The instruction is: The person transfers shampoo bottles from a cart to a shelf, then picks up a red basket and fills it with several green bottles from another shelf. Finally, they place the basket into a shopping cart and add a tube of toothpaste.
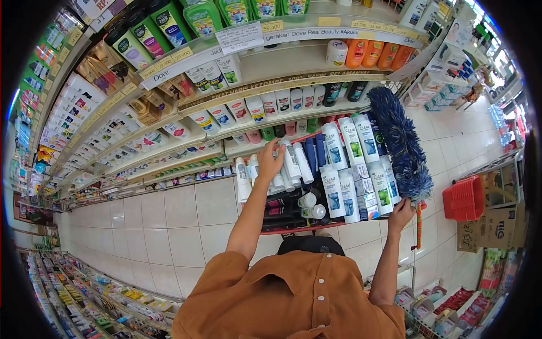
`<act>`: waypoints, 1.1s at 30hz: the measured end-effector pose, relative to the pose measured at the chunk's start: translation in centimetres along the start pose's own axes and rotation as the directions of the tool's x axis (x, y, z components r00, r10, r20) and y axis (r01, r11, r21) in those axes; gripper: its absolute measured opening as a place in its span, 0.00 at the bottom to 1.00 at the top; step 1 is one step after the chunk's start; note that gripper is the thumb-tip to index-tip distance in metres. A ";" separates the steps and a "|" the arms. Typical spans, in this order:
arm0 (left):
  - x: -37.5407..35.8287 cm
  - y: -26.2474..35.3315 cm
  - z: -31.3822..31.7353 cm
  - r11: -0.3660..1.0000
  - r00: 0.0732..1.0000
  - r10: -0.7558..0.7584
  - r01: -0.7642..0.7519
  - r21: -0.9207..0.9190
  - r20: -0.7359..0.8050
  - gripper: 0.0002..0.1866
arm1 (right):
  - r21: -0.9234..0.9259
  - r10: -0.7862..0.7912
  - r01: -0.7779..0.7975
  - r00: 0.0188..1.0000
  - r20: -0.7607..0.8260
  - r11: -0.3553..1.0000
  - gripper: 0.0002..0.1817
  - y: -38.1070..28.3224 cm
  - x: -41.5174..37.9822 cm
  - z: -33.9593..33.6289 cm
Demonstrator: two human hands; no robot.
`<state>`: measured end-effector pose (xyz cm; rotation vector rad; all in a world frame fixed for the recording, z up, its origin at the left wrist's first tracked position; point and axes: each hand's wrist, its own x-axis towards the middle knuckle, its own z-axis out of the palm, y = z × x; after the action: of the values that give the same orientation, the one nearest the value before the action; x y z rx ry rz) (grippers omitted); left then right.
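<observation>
A red-edged cart (316, 226) stands in front of me, packed with bottles and small boxes. My left hand (271, 159) reaches over its left side, fingers curled at the top of a white bottle (291, 164) among several like it. At the near right corner my right hand (402, 213) is closed on the cart's edge; its fingertips are partly hidden. Close to that hand stand white Clear shampoo bottles (333, 192) and small stacked boxes (367, 195). A fluffy blue duster (403, 147) lies along the cart's right side, its orange handle (419, 229) hanging beside my right hand.
Shop shelves (197, 101) with bottles and price labels curve along the front and left. Red baskets (463, 199) and cardboard boxes (499, 226) stand at the right. Tiled floor (164, 226) stretches left, with more stocked shelves (84, 299) behind me.
</observation>
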<state>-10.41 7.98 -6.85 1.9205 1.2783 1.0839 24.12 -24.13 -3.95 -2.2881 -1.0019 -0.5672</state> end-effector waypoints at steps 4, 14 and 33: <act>-0.1 0.5 0.8 0.990 0.995 -0.082 0.075 0.118 0.053 0.23 | -0.011 0.013 -0.013 1.000 0.021 1.000 0.08 -0.1 0.0 -0.2; 0.1 0.3 0.7 0.992 0.986 -0.129 0.128 0.014 0.109 0.20 | -0.015 -0.024 0.024 1.000 -0.010 1.000 0.08 0.0 0.1 0.0; 15.6 8.7 -6.1 0.964 0.947 0.258 -0.264 -0.007 -0.191 0.09 | -0.011 0.014 -0.014 1.000 0.005 1.000 0.07 0.6 -0.1 0.3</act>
<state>-8.47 19.43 8.07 2.0433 1.1146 1.4419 24.53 -24.33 -4.46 -2.3055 -0.9866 -0.5620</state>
